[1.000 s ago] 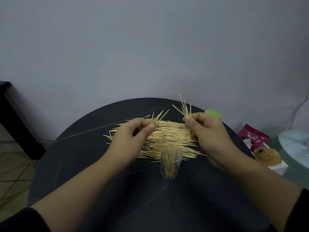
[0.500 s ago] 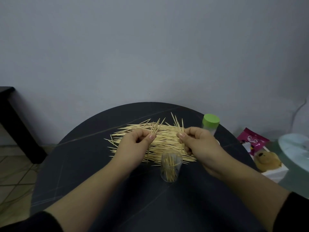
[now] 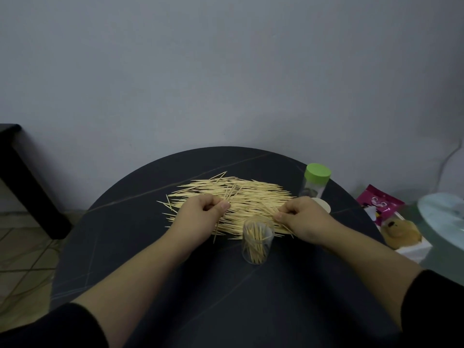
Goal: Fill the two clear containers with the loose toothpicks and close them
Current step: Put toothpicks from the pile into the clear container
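Presently, stage: the person is gathering loose sticks for loading; filling is, in my judgement, only partly done.
Left grip [image 3: 200, 217]: is pinching a bundle [image 3: 229, 198] between thumb and curled fingers, its tips fanning up and toward the far right.
Right grip [image 3: 303, 218]: is pinching a few sticks [image 3: 288, 229] at the near right edge of the toothpick pile [image 3: 246, 197].
Toothpick pile: is lying on the table [image 3: 150, 272], its long axis running left to right.
Open container [image 3: 257, 243]: is standing upright and lidless, partly filled, just near of the pile and between the two grips.
Governing relation: the container mouth is sitting near and inward of both grips, with the right grip the closer. The held sticks are lying low and slanted, so they are probably needing to be turned upright before entry.
Second container [image 3: 316, 183]: is standing at the far right, wearing a green lid; its contents cannot be told.
Pale lid [image 3: 324, 205]: is lying partly hidden behind the right grip.
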